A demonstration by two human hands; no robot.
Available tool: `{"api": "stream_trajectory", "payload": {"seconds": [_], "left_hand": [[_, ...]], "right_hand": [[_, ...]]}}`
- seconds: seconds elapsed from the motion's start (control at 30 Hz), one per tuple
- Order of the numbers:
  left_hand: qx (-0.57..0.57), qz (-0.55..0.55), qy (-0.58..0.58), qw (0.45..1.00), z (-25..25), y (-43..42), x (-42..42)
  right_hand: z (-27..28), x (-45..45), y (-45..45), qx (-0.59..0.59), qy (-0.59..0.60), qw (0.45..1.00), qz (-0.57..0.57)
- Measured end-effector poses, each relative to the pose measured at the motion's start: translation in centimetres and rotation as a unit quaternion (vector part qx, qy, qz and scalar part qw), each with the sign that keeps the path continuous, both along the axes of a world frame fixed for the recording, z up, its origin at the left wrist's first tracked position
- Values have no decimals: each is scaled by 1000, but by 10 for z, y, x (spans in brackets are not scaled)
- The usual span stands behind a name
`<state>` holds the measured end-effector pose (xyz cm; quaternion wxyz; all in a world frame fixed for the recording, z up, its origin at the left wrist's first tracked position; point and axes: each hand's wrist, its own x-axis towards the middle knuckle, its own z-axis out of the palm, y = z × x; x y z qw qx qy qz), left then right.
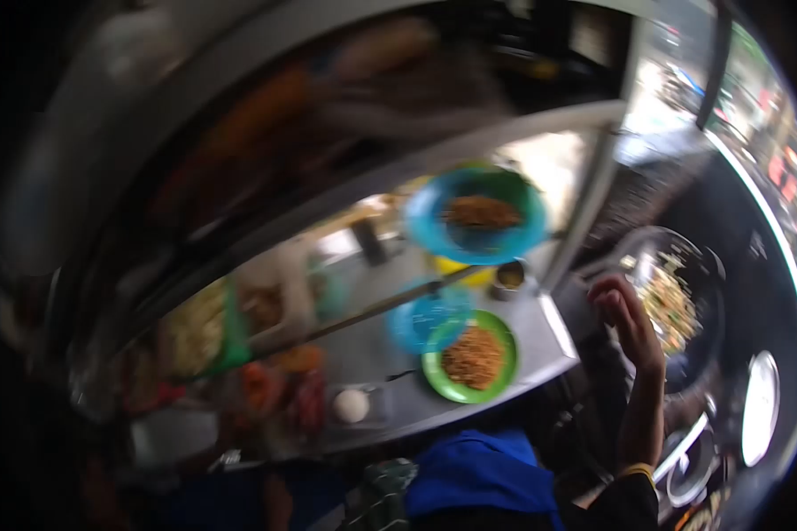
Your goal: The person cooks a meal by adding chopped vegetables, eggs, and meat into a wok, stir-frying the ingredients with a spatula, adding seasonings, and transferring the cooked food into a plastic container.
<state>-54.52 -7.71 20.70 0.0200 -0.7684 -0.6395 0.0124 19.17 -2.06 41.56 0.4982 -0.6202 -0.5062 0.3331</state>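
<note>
My right hand (629, 323) is raised at the near side of a dark wok (713, 310), its fingers curled. Whatever lies in the fingers, if anything, I cannot make out. The wok contains a pale, mixed stir-fried food (670, 305) with green bits. A small shiny piece of metal shows in the food close to the hand. To the left, a green plate (509, 372) of brown, crumbly-looking food stands on a metal counter (540, 350). My left hand does not show.
A blue bowl (423, 226) with brown food sits above the plate, and a clear blue dish (416, 319) overlaps the plate's edge. A small metal cup (509, 279) stands nearby. Blurred ingredients fill the left side. A white oval lid or plate (760, 407) lies at the right.
</note>
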Motion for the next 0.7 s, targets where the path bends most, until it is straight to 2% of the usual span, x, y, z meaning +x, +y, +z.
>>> {"api": "stream_trajectory", "payload": {"seconds": [0.03,0.07,0.1,0.13,0.17,0.2,0.23,0.3,0.37,0.4,0.47,0.5,0.53,0.57,0.63,0.67,0.7], "left_hand": [[-33,4,92,995,-46,-15,-48],[-50,16,60,997,-62,-14,-61],[-40,30,63,997,-58,-18,-61],[-44,65,42,996,-56,-13,-53],[-51,93,19,994,-56,-5,-51],[-82,164,-34,982,-63,3,-62],[-86,157,-38,983,-72,14,-76],[-35,188,-58,980,-87,28,-107],[9,197,-65,978,-87,45,-119],[26,202,-67,977,-88,50,-124],[50,206,-65,975,-85,58,-129],[63,206,-64,974,-81,63,-129],[78,205,-58,974,-79,67,-131],[90,197,-56,975,-75,69,-130],[109,186,-43,976,-57,76,-123],[59,203,-40,977,-37,78,-110],[8,218,-35,975,-16,82,-96]], "right_hand": [[21,-41,19,-13,32,998,58],[14,-69,40,22,0,993,113],[9,-99,65,75,102,973,194],[32,-128,84,89,-96,964,230],[48,-158,105,190,-178,929,264],[45,-189,134,237,-156,916,285],[56,-217,153,227,-149,921,278],[63,-254,184,349,-248,886,176],[74,-260,184,390,-209,885,142],[74,-253,172,373,-223,889,147],[69,-225,134,267,-215,912,226],[59,-211,117,172,-170,927,285],[31,-195,108,88,-163,936,298],[5,-178,105,52,-210,928,302],[-73,-140,109,-27,-271,932,237],[-114,-120,112,-81,-296,934,182],[-156,-98,121,-181,-364,901,149]]}}
